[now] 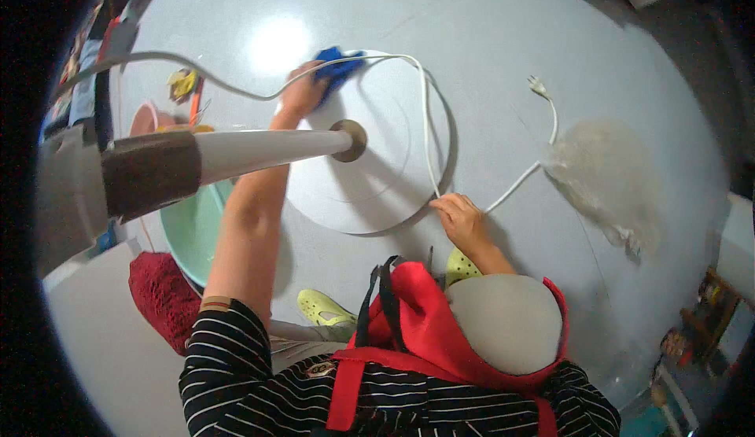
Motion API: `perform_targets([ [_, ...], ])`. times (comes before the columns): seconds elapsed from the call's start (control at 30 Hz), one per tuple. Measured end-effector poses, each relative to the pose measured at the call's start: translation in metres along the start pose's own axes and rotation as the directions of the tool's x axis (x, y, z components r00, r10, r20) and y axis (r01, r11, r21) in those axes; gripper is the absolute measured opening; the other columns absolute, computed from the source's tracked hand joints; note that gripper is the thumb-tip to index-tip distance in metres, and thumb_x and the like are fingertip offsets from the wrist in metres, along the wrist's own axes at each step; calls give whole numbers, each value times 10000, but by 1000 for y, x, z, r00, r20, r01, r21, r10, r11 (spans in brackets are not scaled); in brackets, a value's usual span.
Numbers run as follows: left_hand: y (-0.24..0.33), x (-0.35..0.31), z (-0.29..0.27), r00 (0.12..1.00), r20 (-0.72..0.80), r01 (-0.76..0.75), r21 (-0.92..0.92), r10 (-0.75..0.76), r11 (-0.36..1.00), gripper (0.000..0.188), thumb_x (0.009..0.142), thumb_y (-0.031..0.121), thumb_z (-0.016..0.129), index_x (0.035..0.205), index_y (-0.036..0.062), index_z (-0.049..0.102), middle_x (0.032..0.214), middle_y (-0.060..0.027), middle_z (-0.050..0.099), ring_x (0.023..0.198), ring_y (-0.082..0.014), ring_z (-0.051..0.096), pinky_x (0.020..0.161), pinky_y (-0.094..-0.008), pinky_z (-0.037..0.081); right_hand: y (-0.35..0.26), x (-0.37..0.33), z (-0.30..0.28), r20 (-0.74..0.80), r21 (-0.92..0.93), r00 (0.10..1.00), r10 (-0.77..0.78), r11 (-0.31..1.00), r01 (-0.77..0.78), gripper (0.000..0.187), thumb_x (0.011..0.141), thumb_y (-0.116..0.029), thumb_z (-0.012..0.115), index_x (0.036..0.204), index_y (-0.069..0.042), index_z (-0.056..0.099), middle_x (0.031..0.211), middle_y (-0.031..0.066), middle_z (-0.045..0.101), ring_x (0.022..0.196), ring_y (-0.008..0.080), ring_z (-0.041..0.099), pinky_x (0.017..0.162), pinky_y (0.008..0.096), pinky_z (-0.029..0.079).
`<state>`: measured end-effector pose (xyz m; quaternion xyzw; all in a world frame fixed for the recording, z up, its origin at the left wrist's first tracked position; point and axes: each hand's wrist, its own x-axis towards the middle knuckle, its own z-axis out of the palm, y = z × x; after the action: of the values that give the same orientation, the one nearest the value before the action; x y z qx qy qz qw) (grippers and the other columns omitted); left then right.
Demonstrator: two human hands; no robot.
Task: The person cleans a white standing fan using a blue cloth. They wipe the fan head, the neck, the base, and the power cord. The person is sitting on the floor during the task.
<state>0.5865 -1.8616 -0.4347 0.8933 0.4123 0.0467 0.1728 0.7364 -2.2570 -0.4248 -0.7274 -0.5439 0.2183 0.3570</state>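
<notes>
A round white base (370, 189) lies on the floor, and from its metal collar a white pole (267, 152) rises toward the left of the head view, a brown band around it. My left hand (301, 91) reaches past the pole to the base's far rim. Its fingers are closed on a blue cloth (336, 73), pressed against that rim. A white power cord (427, 122) loops over the base and crosses in front of my left hand. At the base's near right edge, my right hand (464, 223) pinches this cord. Beyond it the cord runs right, toward a plug (538, 84).
A crumpled clear plastic bag (609, 177) lies over part of the cord at right. At left stand a pale green basin (189, 228) and a pink bucket (146, 120), with a dark red textured cloth (163, 295) nearby. My yellow-green clogs (321, 306) are close to the base.
</notes>
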Motion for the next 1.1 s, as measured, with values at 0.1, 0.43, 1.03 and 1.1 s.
perform_targets([
  [0.1,-41,-17,4,943,-86,329,90,-322,940,423,835,302,549,1183,71,481,1082,-202,573,1021,-383,537,860,-476,429,2,-5,2,29,42,995,95,995,-96,165,781,-74,558,917,-123,636,825,62,597,799,269,593,696,360,487],
  [0.43,83,-243,22,767,-4,642,40,-642,766,409,772,211,613,1085,59,398,1037,-245,478,891,-436,538,749,-501,453,-10,17,14,-2,275,978,211,940,-202,132,829,-78,537,923,-69,630,818,86,650,726,220,633,651,303,486],
  [1.03,121,-202,-65,713,693,541,-454,-101,708,493,707,288,655,1138,74,552,985,-104,600,871,-202,565,784,-301,461,-20,9,-75,-57,591,819,571,680,-434,233,914,-132,472,1101,-74,599,598,-33,465,527,42,395,485,194,345],
  [1.1,74,-198,-78,769,599,572,-488,-224,659,474,709,238,661,1146,93,550,975,-98,599,852,-202,568,785,-318,469,-23,10,-66,-13,571,838,546,692,-442,227,910,-133,478,1091,-75,603,604,-27,482,535,43,414,495,198,362],
])
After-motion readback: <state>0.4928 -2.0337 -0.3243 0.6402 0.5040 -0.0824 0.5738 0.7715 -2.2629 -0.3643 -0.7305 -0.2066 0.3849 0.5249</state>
